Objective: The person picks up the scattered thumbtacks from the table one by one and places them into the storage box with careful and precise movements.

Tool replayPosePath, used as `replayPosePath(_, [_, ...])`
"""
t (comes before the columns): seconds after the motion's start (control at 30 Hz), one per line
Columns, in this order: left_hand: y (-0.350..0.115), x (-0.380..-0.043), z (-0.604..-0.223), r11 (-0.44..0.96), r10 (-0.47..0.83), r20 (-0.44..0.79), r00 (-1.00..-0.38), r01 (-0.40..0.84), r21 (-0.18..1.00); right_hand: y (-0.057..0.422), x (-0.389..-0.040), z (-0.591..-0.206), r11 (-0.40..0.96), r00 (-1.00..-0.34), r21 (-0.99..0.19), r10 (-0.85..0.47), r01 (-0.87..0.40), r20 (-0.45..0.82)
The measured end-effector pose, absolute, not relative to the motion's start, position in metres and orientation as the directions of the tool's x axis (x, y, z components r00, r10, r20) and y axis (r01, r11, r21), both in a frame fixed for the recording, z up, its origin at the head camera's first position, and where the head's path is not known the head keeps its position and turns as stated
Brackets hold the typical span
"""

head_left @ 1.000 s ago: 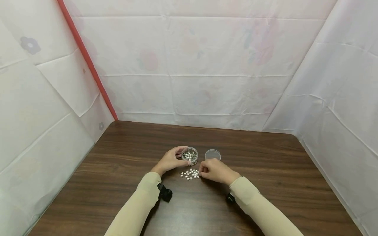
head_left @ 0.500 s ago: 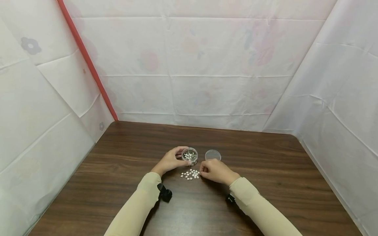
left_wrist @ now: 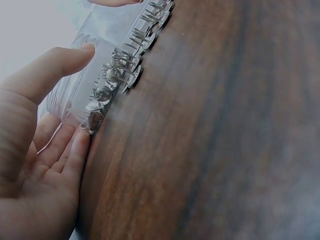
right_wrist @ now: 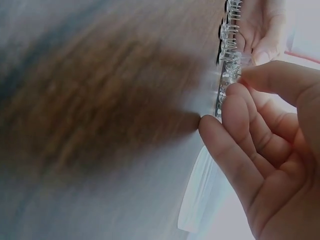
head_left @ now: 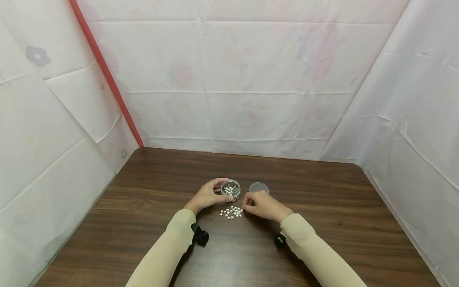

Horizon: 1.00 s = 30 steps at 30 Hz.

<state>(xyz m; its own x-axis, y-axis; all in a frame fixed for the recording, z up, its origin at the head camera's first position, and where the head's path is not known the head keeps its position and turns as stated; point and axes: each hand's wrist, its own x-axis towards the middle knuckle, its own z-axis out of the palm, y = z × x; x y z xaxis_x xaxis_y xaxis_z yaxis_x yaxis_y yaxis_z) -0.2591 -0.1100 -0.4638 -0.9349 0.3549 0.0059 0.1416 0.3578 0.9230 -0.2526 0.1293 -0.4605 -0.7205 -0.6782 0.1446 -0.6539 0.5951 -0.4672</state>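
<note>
My left hand (head_left: 206, 196) holds a clear round plastic jar (head_left: 230, 197) upright on the table, thumb at the near side and fingers round the far side. Inside the open jar lie many silver thumbtacks. Just in front of it, a loose pile of silver thumbtacks (head_left: 231, 212) is spread on the wood; in the left wrist view, thumbtacks (left_wrist: 135, 40) show their pins pointing up. At the pile's right edge is my right hand (head_left: 264, 205), fingers curled, thumb and index finger pinched together on what looks like a thumbtack, mostly hidden by the fingertips.
A clear round lid (head_left: 259, 186) lies behind my right hand, partly covered by it. The dark wooden table (head_left: 322, 199) is bounded by white cloth (head_left: 229, 79) at the back and both sides.
My right hand has shifted slightly up and away from the pile's right edge. The left hand and the jar stay where they were.
</note>
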Motion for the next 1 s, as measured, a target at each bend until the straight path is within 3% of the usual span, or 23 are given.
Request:
replayPosePath(0.3, [-0.112,-0.278,-0.496,0.383,0.314,0.009,-0.949,0.135,0.914,0.130,-0.259,-0.462,0.615,-0.758,-0.487,-0.630,-0.620,0.170])
replayPosePath(1.0, [-0.111,-0.278,-0.496,0.377,0.313,0.002,-0.950,0.126,0.918,0.118,-0.275,-0.460,0.596,-0.777,-0.506,-0.547,-0.623,0.312])
